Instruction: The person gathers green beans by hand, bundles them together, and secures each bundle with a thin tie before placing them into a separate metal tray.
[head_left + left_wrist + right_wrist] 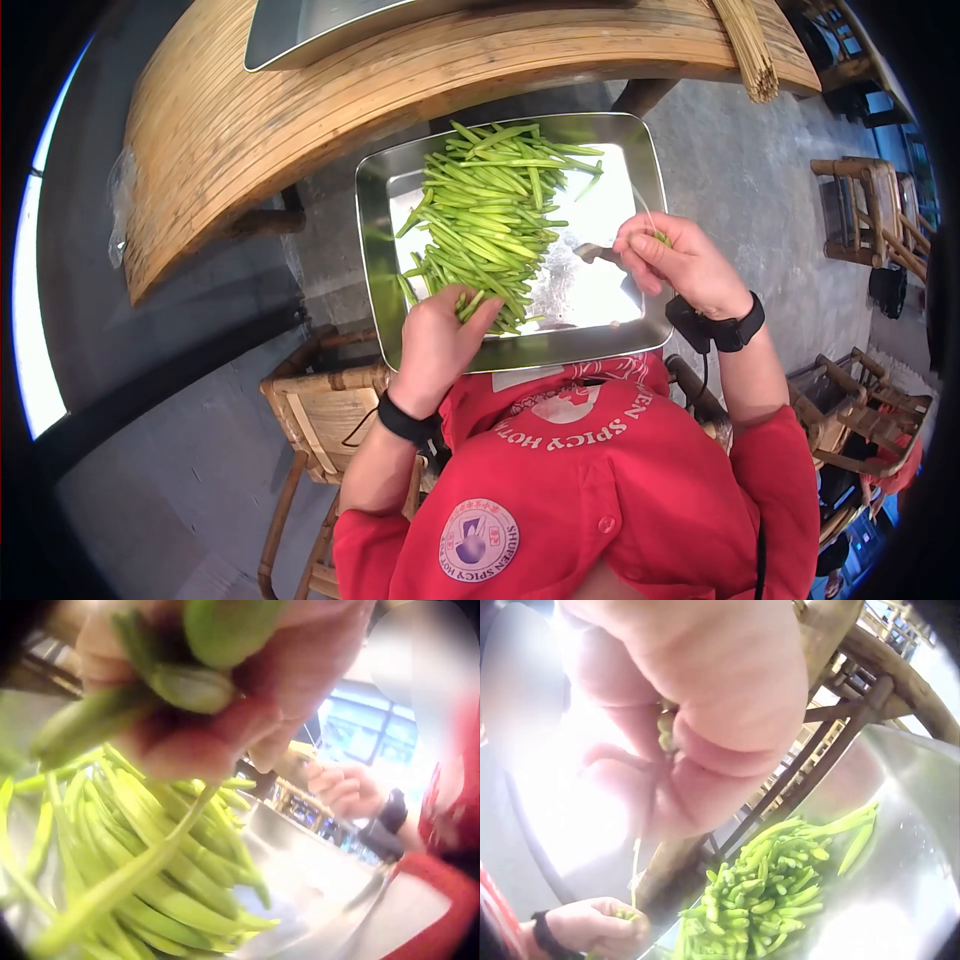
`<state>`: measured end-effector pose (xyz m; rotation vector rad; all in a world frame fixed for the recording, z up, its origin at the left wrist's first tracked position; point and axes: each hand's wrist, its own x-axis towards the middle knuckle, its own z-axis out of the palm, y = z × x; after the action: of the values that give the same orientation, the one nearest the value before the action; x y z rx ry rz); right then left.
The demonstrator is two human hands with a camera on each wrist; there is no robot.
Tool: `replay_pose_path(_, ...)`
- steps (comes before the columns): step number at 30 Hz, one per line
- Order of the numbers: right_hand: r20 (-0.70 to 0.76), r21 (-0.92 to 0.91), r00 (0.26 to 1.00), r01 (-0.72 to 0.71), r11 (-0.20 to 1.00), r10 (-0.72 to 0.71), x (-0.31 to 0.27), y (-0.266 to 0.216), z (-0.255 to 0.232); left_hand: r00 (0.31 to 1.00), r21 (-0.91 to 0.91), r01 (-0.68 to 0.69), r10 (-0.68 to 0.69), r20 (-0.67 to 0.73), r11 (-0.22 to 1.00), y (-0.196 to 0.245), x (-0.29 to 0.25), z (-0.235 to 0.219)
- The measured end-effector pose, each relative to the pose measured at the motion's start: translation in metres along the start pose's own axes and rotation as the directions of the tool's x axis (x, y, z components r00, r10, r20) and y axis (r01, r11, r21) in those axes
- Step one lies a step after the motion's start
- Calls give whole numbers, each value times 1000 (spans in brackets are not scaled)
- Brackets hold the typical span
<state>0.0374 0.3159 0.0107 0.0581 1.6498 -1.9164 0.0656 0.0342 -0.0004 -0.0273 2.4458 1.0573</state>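
Observation:
Green beans [490, 215] lie heaped in a rectangular metal tray [372, 215] on the person's lap. At the heap's near left edge the left hand [438, 340] grips several green beans [191, 686], their ends poking out between the fingers. Over the tray's right side, the right hand [672, 258] pinches a small green bean piece [666, 727], mostly hidden by the fingers. A thin pale strand [635, 862] hangs below those fingertips in the right wrist view. Both hands are apart, with the tray's bright bottom between them.
Beyond the tray stands a wooden slatted table [400, 85] with another metal tray [300, 40] and a bundle of thin sticks [748, 50]. Bamboo chairs [320, 420] stand at left and right. A black band [405, 420] circles the left wrist.

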Motion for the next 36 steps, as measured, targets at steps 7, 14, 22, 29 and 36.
replay_pose_path(7,-40,182,983,-169,969,179,2,1,28,949,323,-74,166,-267,943,9,19,22)
replay_pose_path(14,132,-536,754,600,594,-644,14,-5,51,973,-208,-218,230,34,953,40,-3,13)
replay_pose_path(22,375,-799,907,420,431,-190,0,11,51,915,-97,-381,390,106,920,37,-10,10)
replay_pose_path(29,357,-808,905,423,411,-229,-2,22,63,918,-57,-395,396,1,917,30,-14,23)
replay_pose_path(36,142,-760,856,416,500,-496,7,23,72,980,-361,-194,198,-28,912,38,-7,24)
